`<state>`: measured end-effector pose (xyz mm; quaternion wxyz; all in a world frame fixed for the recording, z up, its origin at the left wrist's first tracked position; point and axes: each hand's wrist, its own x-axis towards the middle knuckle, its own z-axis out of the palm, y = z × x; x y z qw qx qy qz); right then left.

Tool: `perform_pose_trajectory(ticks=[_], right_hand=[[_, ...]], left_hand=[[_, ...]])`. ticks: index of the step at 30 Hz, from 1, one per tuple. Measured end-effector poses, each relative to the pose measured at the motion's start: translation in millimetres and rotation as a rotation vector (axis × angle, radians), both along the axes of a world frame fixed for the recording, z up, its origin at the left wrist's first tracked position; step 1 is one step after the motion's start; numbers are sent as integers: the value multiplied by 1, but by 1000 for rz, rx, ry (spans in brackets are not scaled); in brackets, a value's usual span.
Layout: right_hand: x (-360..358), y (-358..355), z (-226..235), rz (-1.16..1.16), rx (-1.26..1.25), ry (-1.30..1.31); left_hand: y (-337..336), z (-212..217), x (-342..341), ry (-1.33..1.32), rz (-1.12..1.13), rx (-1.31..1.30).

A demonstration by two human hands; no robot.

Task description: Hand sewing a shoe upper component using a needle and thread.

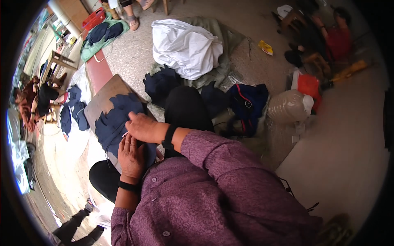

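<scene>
Left hand: lies flat, palm down, on the dark blue fabric pieces; fingers extended and together, pressing rather than gripping. A black band sits at the wrist.

Right hand: crosses above the left hand, resting on the same fabric; fingers curled toward the left, apparently pinching at the cloth edge, though whether anything is held between them cannot be told. A black wristband sits at the wrist, next to a purple sleeve.

Dark blue fabric pieces: a stack with scalloped edges, lying on a brown board propped across the person's lap, under both hands.

Surroundings: more dark blue cut pieces on the floor to the left, well apart from the board; a dark blue heap just beyond the knee; a large white bundle on grey-green cloth further off; a blue bag to the right, beside a clear sack of tan material; a person in red seated at the far right; a wooden stool at the upper left.
</scene>
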<state>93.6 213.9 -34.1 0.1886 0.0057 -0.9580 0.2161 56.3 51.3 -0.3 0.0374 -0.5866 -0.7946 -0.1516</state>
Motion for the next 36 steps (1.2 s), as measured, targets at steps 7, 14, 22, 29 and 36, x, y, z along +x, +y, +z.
perform_pose_trajectory(ticks=[7, 14, 22, 29, 36], right_hand=[[-9, 7, 15, 216, 278, -9], [-9, 20, 7, 101, -79, -115], [-2, 21, -5, 39, -60, 90], [-1, 15, 17, 225, 285, 44], [-2, 36, 2, 116, -187, -93]], left_hand=[[1, -4, 1, 64, -1, -112], [-1, -10, -1, 176, 2, -80], [1, -12, 2, 173, 49, -120], [-1, -9, 0, 168, 38, -135], [16, -1, 5, 74, -31, -3]])
